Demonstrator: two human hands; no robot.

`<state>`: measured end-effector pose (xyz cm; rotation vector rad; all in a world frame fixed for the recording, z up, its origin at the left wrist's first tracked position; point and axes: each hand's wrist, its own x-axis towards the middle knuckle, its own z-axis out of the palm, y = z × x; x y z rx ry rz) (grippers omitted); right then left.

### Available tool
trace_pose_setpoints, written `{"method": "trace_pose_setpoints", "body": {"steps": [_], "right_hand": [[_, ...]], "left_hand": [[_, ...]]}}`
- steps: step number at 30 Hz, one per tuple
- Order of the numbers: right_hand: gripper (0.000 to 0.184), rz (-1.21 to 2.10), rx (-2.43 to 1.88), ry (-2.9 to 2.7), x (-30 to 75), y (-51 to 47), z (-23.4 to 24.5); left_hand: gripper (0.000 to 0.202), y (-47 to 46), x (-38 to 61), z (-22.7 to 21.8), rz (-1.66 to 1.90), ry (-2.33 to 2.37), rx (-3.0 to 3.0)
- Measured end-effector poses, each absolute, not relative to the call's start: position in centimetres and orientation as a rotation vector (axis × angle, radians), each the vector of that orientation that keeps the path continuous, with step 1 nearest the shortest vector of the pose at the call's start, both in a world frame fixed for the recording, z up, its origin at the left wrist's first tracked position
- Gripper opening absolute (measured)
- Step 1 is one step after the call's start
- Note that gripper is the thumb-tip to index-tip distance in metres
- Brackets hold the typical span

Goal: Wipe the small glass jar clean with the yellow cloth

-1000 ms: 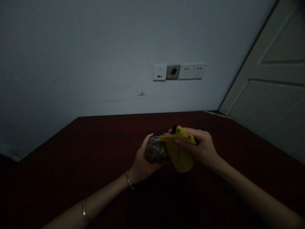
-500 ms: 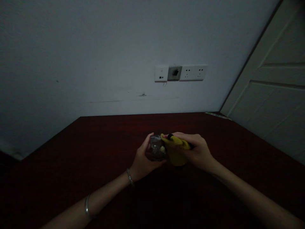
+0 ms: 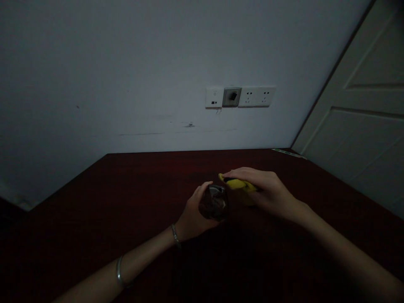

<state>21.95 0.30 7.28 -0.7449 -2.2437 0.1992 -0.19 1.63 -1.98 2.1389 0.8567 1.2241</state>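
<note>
Fingers and thumb of my left hand (image 3: 193, 216) curve round the side of a clear, rounded glass cup (image 3: 216, 203). The cup looks dark against the table, with pale reflections on it. My right hand (image 3: 269, 190) pinches a folded yellow cloth (image 3: 239, 184) with dark patches, just right of the cup and slightly above it in view. A small gap shows between cloth and cup. The lower part of the cloth is lost in shadow. Two silver bracelets are on my left arm.
Beneath both hands lies a dark red wooden table (image 3: 151, 181). Its back edge meets a pale wall (image 3: 151, 75) with a row of sockets (image 3: 257, 97) and a switch (image 3: 232, 97). A panelled white door (image 3: 362, 109) stands at right. A thin strip (image 3: 288, 153) lies at the back right corner.
The glass cup has tilted and shifted slightly right and toward me in my left hand. My right hand has drawn the cloth up and right, off the cup; less of the cloth hangs in sight.
</note>
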Motion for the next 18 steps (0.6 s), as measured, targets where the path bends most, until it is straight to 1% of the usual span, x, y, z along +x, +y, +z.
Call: {"method": "trace_pose_setpoints", "body": {"steps": [6, 14, 16, 18], "right_hand": [[0.048, 0.327, -0.723, -2.416, 20.3, -0.2, 7.0], [0.046, 0.194, -0.636, -2.586, 19.1, -2.4, 8.0], [0.047, 0.245, -0.637, -2.599, 19.3, -2.7, 8.5], [0.049, 0.375, -0.667, -2.583, 19.8, -2.8, 9.1]], "left_hand": [[0.082, 1.5, 0.0, -1.9, 1.171, 0.833, 2.166], [0.081, 1.3, -0.5, -2.0, 1.112, 0.837, 2.188], [0.08, 1.2, -0.5, -1.8, 1.103, 0.802, 2.214], [0.08, 1.2, -0.4, -1.8, 1.103, 0.773, 2.238]]}}
